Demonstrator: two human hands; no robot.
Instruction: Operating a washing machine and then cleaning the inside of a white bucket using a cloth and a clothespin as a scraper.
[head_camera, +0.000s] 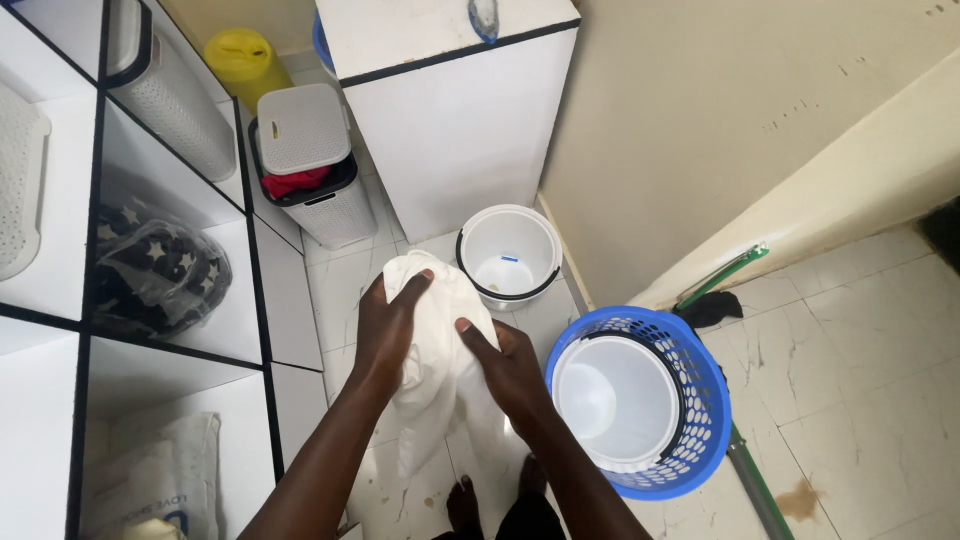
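A person standing on a white tiled floor (850, 330) holds a crumpled white cloth garment (435, 350) in front of the body, seen from above. The left hand (390, 325) has its grip closed over the upper part of the cloth, fingers curled into the fabric; the right hand (505, 365) presses against its right side, grip closed on a fold. The cloth hangs down towards the bare feet (495, 500). Just beyond the hands stands a round white plastic bucket (510, 250), and at the right a blue perforated plastic laundry basket (690, 400) with a white plastic basin (615, 400) inside it. A white lidded hamper (310, 165) showing red fabric sits beside white shelving (90, 330).
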